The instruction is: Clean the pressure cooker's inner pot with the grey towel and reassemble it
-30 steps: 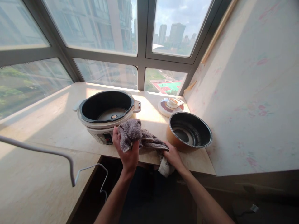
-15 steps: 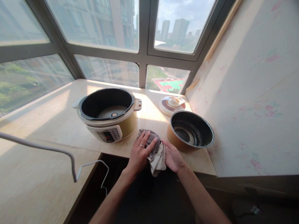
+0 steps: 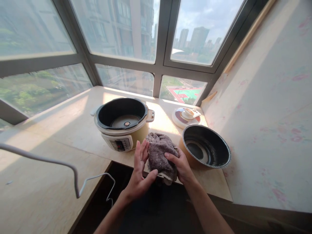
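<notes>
— Sunlit counter under a high-rise window, towers beyond the glass. What is in the hands?

— A grey towel, at the counter's near edge, just beside the cooker base and left of the loose inner pot. The right hand has its fingers curled over the top and right side of the bundle, gripping it. The left hand is open, with its fingers straight and upright against the towel's left side and its thumb reaching toward the near corner. It steadies the bundle rather than clasping it.

— What changed?

— A second ago the cloth hung loose between two fists in front of the cooker. Half a second ago it lay pressed flat under both palms. Now it is a thick, compact wad doubled on itself, its pale underside showing only at the bottom edge.

— Meaning?

— By my reading, the folding is about finished: the towel is gathered into a pad that fits one hand.

— And the rest?

— The cooker base stands open, its heating plate bare. The lid lies by the window behind the pot. A white cord hangs off the counter's left. None of it has been disturbed.
</notes>
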Tool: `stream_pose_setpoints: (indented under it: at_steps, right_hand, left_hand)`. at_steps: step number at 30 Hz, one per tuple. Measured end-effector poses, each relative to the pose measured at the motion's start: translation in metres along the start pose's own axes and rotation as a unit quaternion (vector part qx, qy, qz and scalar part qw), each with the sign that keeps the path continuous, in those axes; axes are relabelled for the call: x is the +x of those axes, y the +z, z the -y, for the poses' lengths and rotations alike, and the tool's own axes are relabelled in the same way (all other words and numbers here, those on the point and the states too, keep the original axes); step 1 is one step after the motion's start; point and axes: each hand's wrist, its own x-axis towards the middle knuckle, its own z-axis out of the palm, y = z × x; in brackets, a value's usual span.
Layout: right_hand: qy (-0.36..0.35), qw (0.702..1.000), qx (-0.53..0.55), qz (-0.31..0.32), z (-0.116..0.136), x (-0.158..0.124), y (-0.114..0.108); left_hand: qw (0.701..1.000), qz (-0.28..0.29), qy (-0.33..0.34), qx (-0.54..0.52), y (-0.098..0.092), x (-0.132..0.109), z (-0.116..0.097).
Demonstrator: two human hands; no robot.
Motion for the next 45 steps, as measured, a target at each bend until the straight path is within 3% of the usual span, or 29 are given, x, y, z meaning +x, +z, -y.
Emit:
stream_pose_setpoints:
  at_steps: [2,3,6,10,14,18,23,27,29,32,34,36,39,42,45]
  right_hand:
    - [-0.044,0.997,-0.051,0.024,0.006,-0.002,0.006]
    - [-0.067,0.994,-0.080,0.039,0.009,-0.003,0.010]
    - [-0.142,0.968,-0.181,0.097,0.019,-0.009,0.023]
    - [-0.252,0.902,-0.293,0.195,0.038,-0.015,0.041]
    - [-0.249,0.834,-0.386,0.306,0.056,-0.013,0.061]
    - [-0.233,0.797,-0.434,0.349,0.069,-0.008,0.090]
    - [-0.199,0.830,-0.357,0.378,0.085,0.006,0.116]
    - [-0.148,0.868,-0.223,0.418,0.100,0.021,0.115]
    - [-0.138,0.884,-0.188,0.405,0.107,0.030,0.110]
    - [-0.129,0.914,-0.180,0.341,0.115,0.054,0.101]
    - [-0.129,0.928,-0.198,0.288,0.119,0.080,0.097]
    - [-0.134,0.933,-0.236,0.235,0.119,0.112,0.094]
    - [-0.136,0.934,-0.300,0.141,0.108,0.159,0.091]
    - [-0.160,0.904,-0.384,0.100,0.088,0.191,0.089]
    - [-0.221,0.849,-0.467,0.107,0.071,0.206,0.093]
  left_hand:
    - [0.994,-0.096,-0.059,-0.011,0.000,-0.002,-0.010]
    - [0.989,-0.117,-0.089,-0.018,0.000,-0.003,-0.015]
    - [0.980,-0.117,-0.153,-0.054,0.006,-0.007,-0.028]
    - [0.960,-0.159,-0.199,-0.118,0.013,-0.005,-0.033]
    - [0.925,-0.218,-0.244,-0.192,0.004,0.007,-0.043]
    - [0.900,-0.257,-0.263,-0.234,-0.009,0.021,-0.064]
    - [0.883,-0.328,-0.252,-0.223,-0.019,0.040,-0.091]
    - [0.879,-0.383,-0.219,-0.181,-0.033,0.060,-0.104]
    - [0.883,-0.422,-0.168,-0.117,-0.050,0.074,-0.106]
    - [0.872,-0.482,-0.068,0.057,-0.089,0.104,-0.103]
    - [0.878,-0.436,-0.032,0.196,-0.119,0.130,-0.102]
    - [0.878,-0.318,-0.013,0.358,-0.145,0.158,-0.099]
    - [0.800,-0.106,-0.052,0.588,-0.170,0.196,-0.090]
    - [0.732,0.085,-0.052,0.674,-0.183,0.220,-0.072]
    - [0.680,0.180,-0.019,0.710,-0.191,0.231,-0.051]
